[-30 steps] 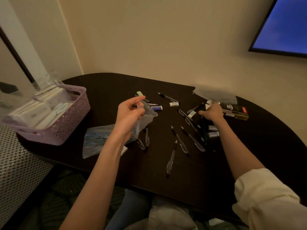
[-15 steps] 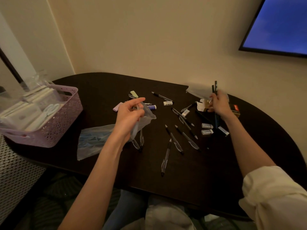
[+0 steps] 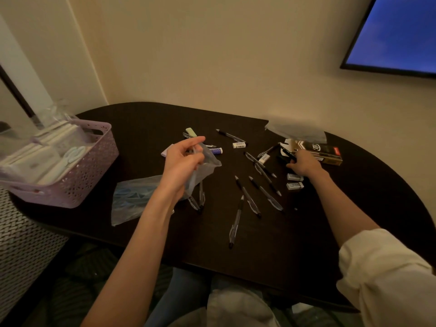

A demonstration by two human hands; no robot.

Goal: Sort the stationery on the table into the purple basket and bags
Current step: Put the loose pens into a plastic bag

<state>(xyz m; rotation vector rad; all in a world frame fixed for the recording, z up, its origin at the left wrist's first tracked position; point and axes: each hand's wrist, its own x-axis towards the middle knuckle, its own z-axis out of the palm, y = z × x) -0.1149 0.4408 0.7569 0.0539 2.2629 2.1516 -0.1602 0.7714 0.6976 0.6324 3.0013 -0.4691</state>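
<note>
Pinching the mouth of a clear plastic bag [image 3: 203, 171], the left hand [image 3: 181, 161] hovers above the table [image 3: 354, 220]. Right hand [image 3: 304, 165] grasps dark pens [image 3: 286, 155] beside a pen box [image 3: 316, 151]. Loose pens [image 3: 247, 199] lie between the hands; the purple basket [image 3: 92, 166] sits far left.

Left hand [image 3: 182, 161] pinches clear bag [image 3: 207, 166]; right hand [image 3: 304, 165] on dark pens [image 3: 286, 155].

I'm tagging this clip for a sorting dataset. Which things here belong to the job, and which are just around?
Part of the job:
purple basket
clear bag held by left hand
loose pens
erasers
right hand on dark pens

Just around:
wall screen
woven bin
</note>
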